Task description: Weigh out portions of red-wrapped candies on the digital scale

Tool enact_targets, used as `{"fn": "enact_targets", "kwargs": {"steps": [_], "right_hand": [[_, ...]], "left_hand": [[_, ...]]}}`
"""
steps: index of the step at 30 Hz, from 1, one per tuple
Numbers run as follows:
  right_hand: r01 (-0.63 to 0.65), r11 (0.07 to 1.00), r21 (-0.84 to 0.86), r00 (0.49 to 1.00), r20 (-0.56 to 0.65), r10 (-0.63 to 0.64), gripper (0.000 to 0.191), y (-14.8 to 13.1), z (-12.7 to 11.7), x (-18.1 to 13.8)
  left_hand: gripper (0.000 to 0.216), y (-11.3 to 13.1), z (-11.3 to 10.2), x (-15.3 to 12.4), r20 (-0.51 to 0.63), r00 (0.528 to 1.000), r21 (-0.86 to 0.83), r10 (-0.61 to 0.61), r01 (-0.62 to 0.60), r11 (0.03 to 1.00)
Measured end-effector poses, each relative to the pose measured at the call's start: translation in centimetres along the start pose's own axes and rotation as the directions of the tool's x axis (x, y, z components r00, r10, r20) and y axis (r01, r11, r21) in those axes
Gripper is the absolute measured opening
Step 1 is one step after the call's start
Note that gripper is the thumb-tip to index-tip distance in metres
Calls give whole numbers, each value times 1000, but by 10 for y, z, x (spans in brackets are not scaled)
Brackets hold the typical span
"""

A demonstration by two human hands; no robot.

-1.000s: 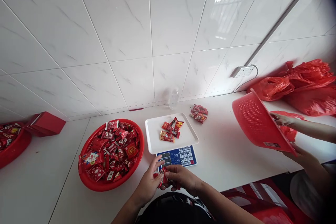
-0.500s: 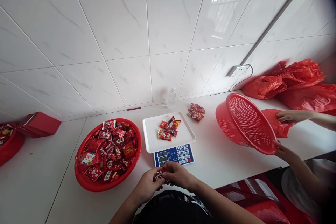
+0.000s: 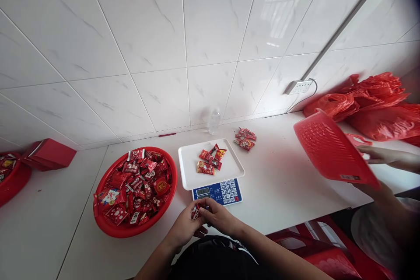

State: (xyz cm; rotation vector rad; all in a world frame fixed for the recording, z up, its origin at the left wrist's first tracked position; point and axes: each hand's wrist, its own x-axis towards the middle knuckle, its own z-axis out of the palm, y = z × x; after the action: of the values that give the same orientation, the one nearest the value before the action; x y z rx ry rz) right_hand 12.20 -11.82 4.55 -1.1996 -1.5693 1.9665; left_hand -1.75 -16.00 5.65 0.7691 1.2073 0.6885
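My left hand point(image 3: 184, 226) and my right hand point(image 3: 217, 217) meet at the table's front edge, fingers closed around a small red candy packet point(image 3: 195, 213), which they mostly cover. Just beyond them stands a blue-and-white digital scale point(image 3: 218, 192) with a white tray point(image 3: 190, 175) on top. Several red candy packets point(image 3: 211, 158) lie on that tray. To the left, a round red plastic basket point(image 3: 104, 223) holds many wrapped candies point(image 3: 139, 188). A small pile of red packets point(image 3: 245, 139) rests on the table right of the tray.
On the right, a co-worker's hands point(image 3: 377, 155) tilt a red plastic basket point(image 3: 331, 148). Behind are filled red plastic bags point(image 3: 387, 113) and a power strip point(image 3: 298, 87). A clear bottle point(image 3: 214, 121) stands by the wall. At far left are red boxes point(image 3: 49, 154) and another basket point(image 3: 16, 188).
My hands have shifted slightly, my right fingers now covering more of the packet. The co-worker's basket has moved right and tipped toward the co-worker. The scale and tray candies stay put.
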Motion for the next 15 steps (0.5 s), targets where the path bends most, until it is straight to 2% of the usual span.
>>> {"fn": "enact_targets", "kwargs": {"steps": [4, 7, 9, 11, 13, 15], "right_hand": [[19, 999, 32, 1000, 6, -19, 36, -3, -1, 0], [-29, 996, 84, 999, 44, 26, 45, -8, -4, -3], [-74, 992, 106, 996, 51, 69, 49, -10, -7, -5], [-109, 989, 104, 994, 42, 106, 49, -11, -11, -7], [-142, 986, 87, 990, 36, 140, 47, -10, -14, -10], [-164, 984, 75, 986, 38, 161, 47, -9, -17, -13]], "left_hand": [[51, 0, -5, 1, -104, 994, -36, 25, -29, 999], [43, 0, -17, 3, -202, 978, -97, 60, -80, 992], [40, 2, -31, 4, -304, 949, -120, 87, -129, 984], [39, 5, -49, 5, -434, 893, -97, 117, -175, 980], [39, 9, -72, 5, -540, 823, 15, 178, -202, 979], [37, 11, -98, 8, -547, 787, 277, 285, -151, 949]]}}
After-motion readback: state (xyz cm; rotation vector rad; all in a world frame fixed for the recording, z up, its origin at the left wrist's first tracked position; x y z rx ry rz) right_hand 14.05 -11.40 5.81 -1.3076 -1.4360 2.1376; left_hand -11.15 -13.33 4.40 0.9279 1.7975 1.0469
